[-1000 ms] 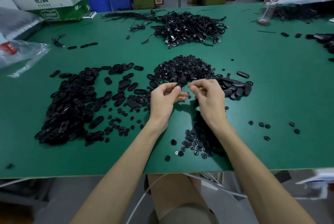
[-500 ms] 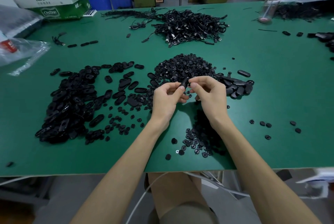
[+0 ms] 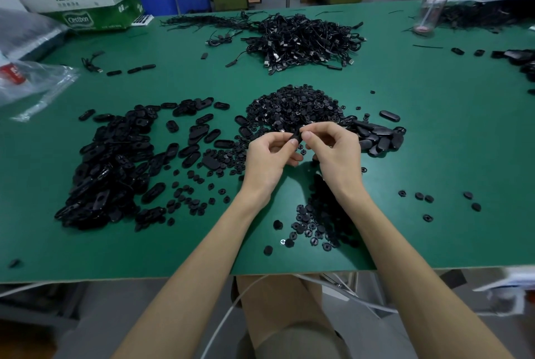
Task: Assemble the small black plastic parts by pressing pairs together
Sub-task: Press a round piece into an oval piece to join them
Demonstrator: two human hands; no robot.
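Both hands meet above the middle of the green table (image 3: 434,132). My left hand (image 3: 269,160) pinches a small black oval part (image 3: 296,136) between thumb and fingers. My right hand (image 3: 337,153) pinches the same part from the right side with thumb and forefinger. Behind the hands lies a heap of small round black pieces (image 3: 292,109). A big heap of black oval shells (image 3: 115,167) spreads out to the left. A smaller cluster of oval parts (image 3: 379,138) lies just right of my right hand.
Loose round pieces (image 3: 315,228) are scattered near the front edge under my right forearm. A tangle of black cables (image 3: 304,40) lies at the back. A cardboard box (image 3: 84,2) and plastic bags stand at back left, a clear bottle (image 3: 431,5) at back right.
Both hands have stayed together on the part, turning it slightly between the fingertips. The piles have not moved.
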